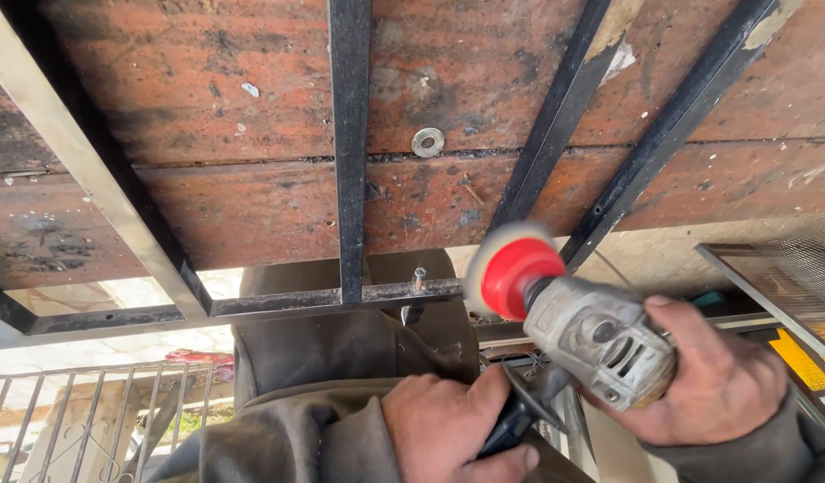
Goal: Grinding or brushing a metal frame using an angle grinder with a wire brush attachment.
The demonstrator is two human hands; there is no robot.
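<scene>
Two hands on one angle grinder [600,335]; right hand [721,380] wrapped tight round the grey motor body, thumb laid along the top, fingers curled under and out of sight; left hand [448,434] closed in a fist on the black side handle [520,411], which juts down and left from the grinder head; both grips firm, no spread fingers. Red flap disc [513,273] sits up and left of the right hand, above the left fist, blurred at its pale edge; it is at or just beside the lower end of a black steel bar [556,116], contact too blurred to call. Bars belong to a welded metal frame [350,152] lying on rusty, stained wooden boards [207,116] above and ahead of both hands; horizontal rail [278,306] of the frame runs to the left of the disc, a bolt [419,279] standing up from it just left of the disc. A steel washer [428,141] lies on the board well above the hands, between two bars. Grey-brown sleeve [287,438] covers the left forearm. Mesh panel [788,268] to the right of the right hand; an ornamental railing [72,411] far left, below.
</scene>
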